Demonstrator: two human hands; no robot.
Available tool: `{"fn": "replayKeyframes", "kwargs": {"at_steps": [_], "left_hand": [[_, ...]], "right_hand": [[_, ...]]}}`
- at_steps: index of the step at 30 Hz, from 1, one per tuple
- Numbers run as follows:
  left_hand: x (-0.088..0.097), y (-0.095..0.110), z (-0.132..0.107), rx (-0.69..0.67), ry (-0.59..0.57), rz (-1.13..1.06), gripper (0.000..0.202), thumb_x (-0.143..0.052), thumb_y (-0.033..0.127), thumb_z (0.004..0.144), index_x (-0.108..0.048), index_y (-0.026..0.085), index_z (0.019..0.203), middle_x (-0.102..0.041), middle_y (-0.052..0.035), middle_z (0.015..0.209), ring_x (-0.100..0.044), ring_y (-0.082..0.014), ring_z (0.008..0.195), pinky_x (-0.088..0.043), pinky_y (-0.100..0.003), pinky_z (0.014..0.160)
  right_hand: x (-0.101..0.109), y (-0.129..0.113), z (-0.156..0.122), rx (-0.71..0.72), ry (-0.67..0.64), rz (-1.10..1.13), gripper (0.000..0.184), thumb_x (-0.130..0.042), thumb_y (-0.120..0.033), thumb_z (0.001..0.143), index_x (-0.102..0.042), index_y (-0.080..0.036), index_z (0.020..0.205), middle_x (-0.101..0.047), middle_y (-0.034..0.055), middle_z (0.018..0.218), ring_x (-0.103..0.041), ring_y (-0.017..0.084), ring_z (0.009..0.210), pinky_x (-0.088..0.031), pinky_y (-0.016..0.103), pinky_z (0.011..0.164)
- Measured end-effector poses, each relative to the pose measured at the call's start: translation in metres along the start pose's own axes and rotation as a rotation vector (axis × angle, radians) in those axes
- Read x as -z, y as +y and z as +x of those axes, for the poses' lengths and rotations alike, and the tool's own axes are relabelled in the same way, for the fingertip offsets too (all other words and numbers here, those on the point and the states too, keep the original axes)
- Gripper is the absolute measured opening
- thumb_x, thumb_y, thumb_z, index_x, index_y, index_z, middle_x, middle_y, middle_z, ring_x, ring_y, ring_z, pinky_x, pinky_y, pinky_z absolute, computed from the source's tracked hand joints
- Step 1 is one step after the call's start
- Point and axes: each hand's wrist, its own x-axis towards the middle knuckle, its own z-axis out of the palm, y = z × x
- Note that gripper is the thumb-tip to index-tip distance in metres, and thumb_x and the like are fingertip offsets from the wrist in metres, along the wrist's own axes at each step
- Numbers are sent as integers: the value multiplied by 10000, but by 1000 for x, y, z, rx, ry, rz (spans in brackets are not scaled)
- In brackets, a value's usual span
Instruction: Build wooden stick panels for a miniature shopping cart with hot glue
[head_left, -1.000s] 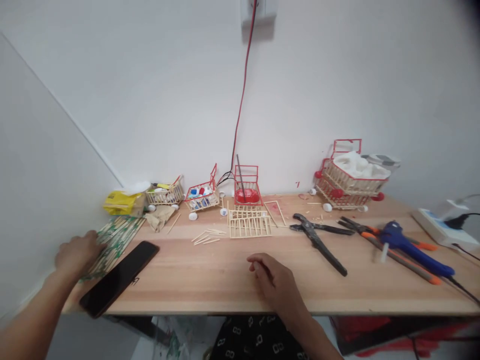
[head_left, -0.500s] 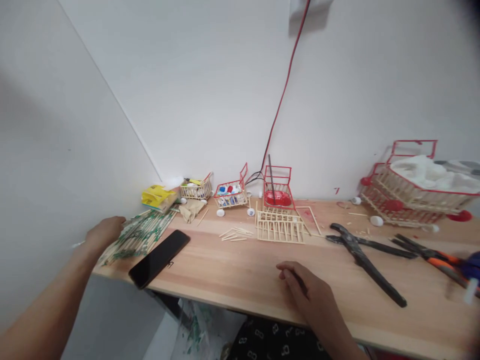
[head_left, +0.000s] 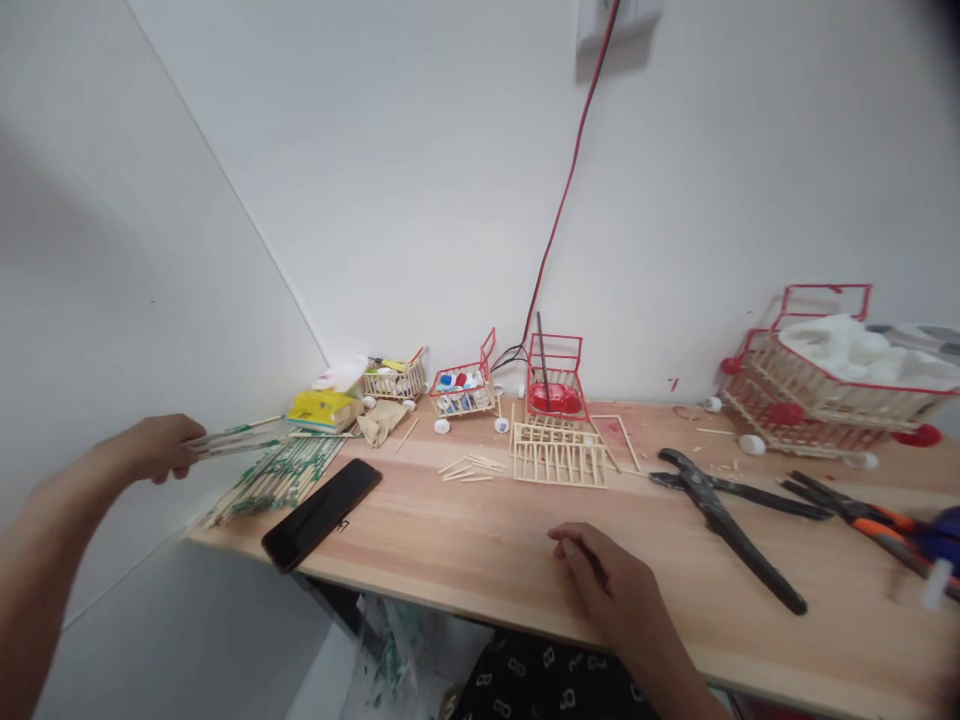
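My left hand (head_left: 169,447), at the far left, is closed on several thin sticks (head_left: 236,440) in white wrappers with green marks, lifted above the table. Below and to the right of them lies a spread pile of the same wrapped sticks (head_left: 281,475). A black phone (head_left: 322,513) rests beside the pile. My right hand (head_left: 604,570) rests near the table's front edge, fingers curled together with the thumb against them, and nothing shows in its grip. Ahead of it are a small slatted stick panel (head_left: 560,466) and several loose bare sticks (head_left: 471,467).
Small stick carts (head_left: 461,388) line the wall; one holds a red object (head_left: 555,398). Black pliers (head_left: 720,515) and orange-handled pliers (head_left: 862,515) lie at right, before larger stacked carts (head_left: 847,385). A yellow packet (head_left: 324,410) stands behind the pile. A red cable (head_left: 574,165) hangs down the wall.
My left hand has risen from the pile and moved left, carrying several wrapped sticks off it. My right hand has hardly moved.
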Motion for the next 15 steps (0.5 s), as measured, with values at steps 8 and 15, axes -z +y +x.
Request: {"fn": "replayKeyframes", "kwargs": {"at_steps": [8, 15], "left_hand": [[59, 10, -1, -118, -373, 437, 262, -516, 335, 728, -488, 174, 523, -437, 44, 393, -389, -116, 482, -208, -156, 555], [20, 0, -6, 67, -335, -225, 228, -701, 351, 703, -592, 154, 736, -634, 42, 600, -495, -107, 586, -301, -149, 573]], "right_hand": [[2, -3, 1, -5, -36, -8, 287, -433, -383, 887, -661, -216, 935, -713, 45, 838, -678, 194, 774, -521, 285, 705], [2, -3, 1, -4, -57, 19, 285, -416, -377, 891, -642, -208, 931, -699, 49, 809, -669, 199, 766, -507, 295, 705]]}}
